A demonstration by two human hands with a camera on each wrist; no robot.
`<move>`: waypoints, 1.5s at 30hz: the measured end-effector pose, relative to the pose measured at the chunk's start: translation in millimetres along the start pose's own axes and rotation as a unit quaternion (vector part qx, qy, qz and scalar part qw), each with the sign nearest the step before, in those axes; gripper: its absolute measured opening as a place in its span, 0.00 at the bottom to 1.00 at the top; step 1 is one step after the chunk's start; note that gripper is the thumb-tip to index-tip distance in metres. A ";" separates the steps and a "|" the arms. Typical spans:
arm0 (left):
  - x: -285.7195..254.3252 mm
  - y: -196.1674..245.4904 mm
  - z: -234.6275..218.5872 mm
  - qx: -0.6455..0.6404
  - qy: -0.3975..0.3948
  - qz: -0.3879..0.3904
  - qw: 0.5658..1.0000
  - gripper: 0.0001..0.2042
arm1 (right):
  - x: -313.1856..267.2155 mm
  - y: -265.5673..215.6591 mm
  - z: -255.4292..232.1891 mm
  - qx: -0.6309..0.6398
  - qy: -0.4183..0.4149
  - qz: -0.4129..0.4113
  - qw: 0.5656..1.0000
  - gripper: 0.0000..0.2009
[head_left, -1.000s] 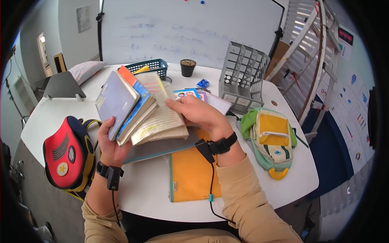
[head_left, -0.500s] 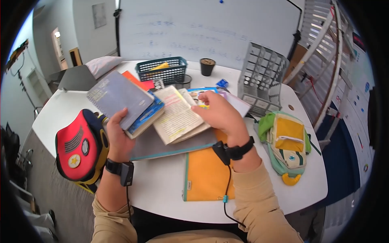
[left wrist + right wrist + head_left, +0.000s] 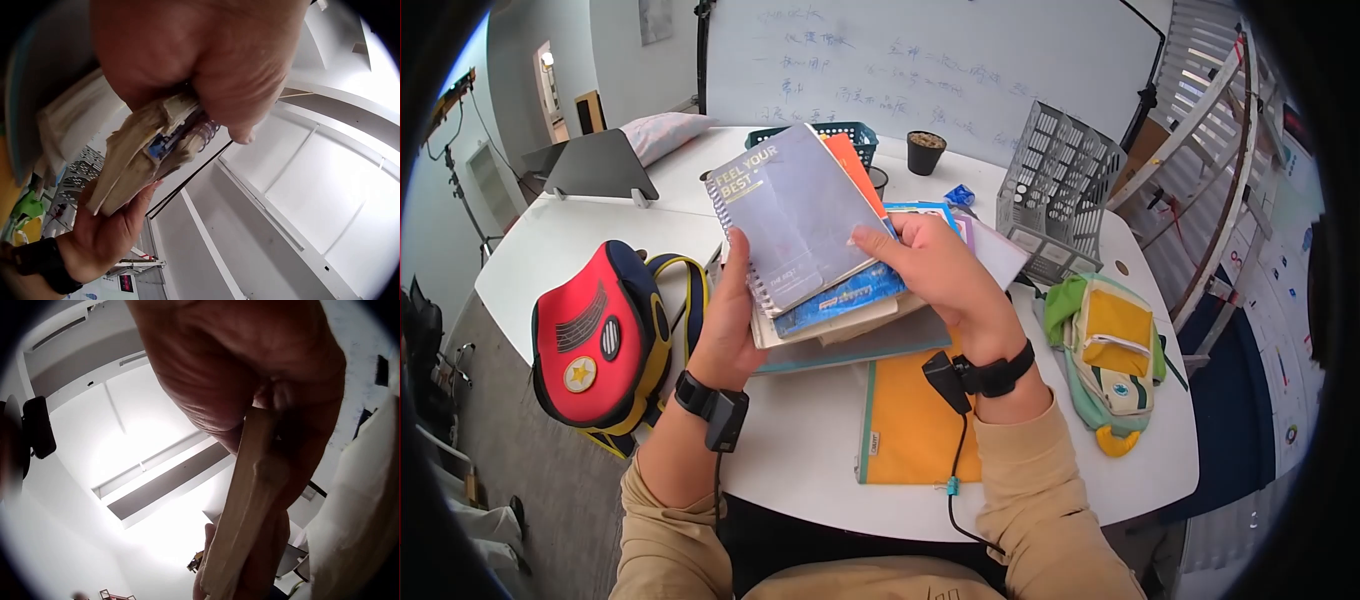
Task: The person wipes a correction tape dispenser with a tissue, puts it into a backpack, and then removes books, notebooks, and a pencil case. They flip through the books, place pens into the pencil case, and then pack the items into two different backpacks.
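Both hands hold a stack of books above the table. On top lies a grey-lavender spiral notebook (image 3: 800, 220) reading "FEEL YOUR BEST". Below it a blue-covered book (image 3: 840, 300) sticks out at the near side, and an orange cover (image 3: 857, 168) at the far right. My left hand (image 3: 728, 325) grips the spiral side, thumb along its edge. On the right side my right hand (image 3: 950, 275) pinches the stack, thumb over the notebook, other fingers largely hidden. Worn page edges (image 3: 128, 159) show between the hands in the left wrist view; the right wrist view shows them too (image 3: 240, 500).
A grey folder (image 3: 815, 363) and an orange pouch (image 3: 915, 420) lie beneath the stack. A red backpack (image 3: 590, 350) stands left, a green-and-yellow backpack (image 3: 1108, 350) right. Behind are a teal basket (image 3: 860, 140), a potted plant (image 3: 925, 153) and a grey file rack (image 3: 1062, 185).
The fanned-out books have come together into one stack. The book with highlighted pages, earlier apart at the right, is now mostly hidden beneath. My right hand has moved onto the notebook's edge.
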State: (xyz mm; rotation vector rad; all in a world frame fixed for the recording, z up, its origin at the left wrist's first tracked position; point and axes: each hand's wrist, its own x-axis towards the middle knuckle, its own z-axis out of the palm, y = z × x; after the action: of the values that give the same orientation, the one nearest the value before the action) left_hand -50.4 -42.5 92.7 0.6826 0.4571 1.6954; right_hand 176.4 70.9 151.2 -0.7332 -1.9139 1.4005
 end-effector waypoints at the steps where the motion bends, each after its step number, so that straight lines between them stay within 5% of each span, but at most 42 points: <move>1: 3.7 -0.9 -3.2 -0.021 -0.003 0.000 1.000 0.36 | 0.7 0.7 -2.3 0.038 0.002 0.007 0.999 0.21; 9: 10.6 -2.5 -19.4 -0.013 0.004 0.029 0.999 0.26 | 0.6 1.6 -36.5 0.008 0.101 -0.002 0.995 0.20; 13: 6.7 10.6 -16.5 0.140 0.046 0.002 0.989 0.22 | -4.7 -5.8 -67.9 -0.021 0.164 -0.002 0.986 0.21; 17: -6.4 27.8 -11.2 0.227 -0.004 -0.078 0.971 0.24 | -11.2 -6.2 -98.4 -0.140 0.264 -0.015 0.954 0.28; 22: -26.9 50.6 -2.6 0.376 -0.118 -0.232 0.890 0.25 | -16.4 -5.8 -117.1 -0.311 0.358 0.021 0.880 0.36; 28: -33.1 41.0 8.8 0.530 -0.229 -0.324 0.750 0.22 | -22.6 -7.4 -132.3 -0.287 0.401 0.030 0.869 0.35; 31: -41.3 43.4 1.5 0.554 -0.250 -0.341 0.718 0.22 | -28.3 -4.8 -147.0 -0.297 0.456 -0.017 0.839 0.34; 32: -49.3 42.7 -2.1 0.506 -0.226 -0.371 0.745 0.22 | -31.8 -7.5 -150.9 -0.290 0.477 -0.028 0.829 0.33; 37: -82.9 51.5 -26.6 0.493 -0.143 -0.434 0.740 0.22 | -40.8 -21.1 -162.8 -0.188 0.576 -0.126 0.785 0.30; 41: -107.4 53.4 -44.0 0.470 -0.072 -0.429 0.768 0.21 | -37.3 -24.1 -159.9 -0.022 0.505 -0.127 0.853 0.27; 45: -122.5 44.8 -42.8 0.422 0.014 -0.409 0.809 0.21 | -22.2 -13.6 -131.4 -0.042 0.357 -0.111 0.927 0.23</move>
State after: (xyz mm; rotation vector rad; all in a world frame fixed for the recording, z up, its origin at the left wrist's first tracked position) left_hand -95.0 -169.3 64.8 0.8990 1.3515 0.6127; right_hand 290.9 129.0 189.4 -0.8828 -1.4184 0.7589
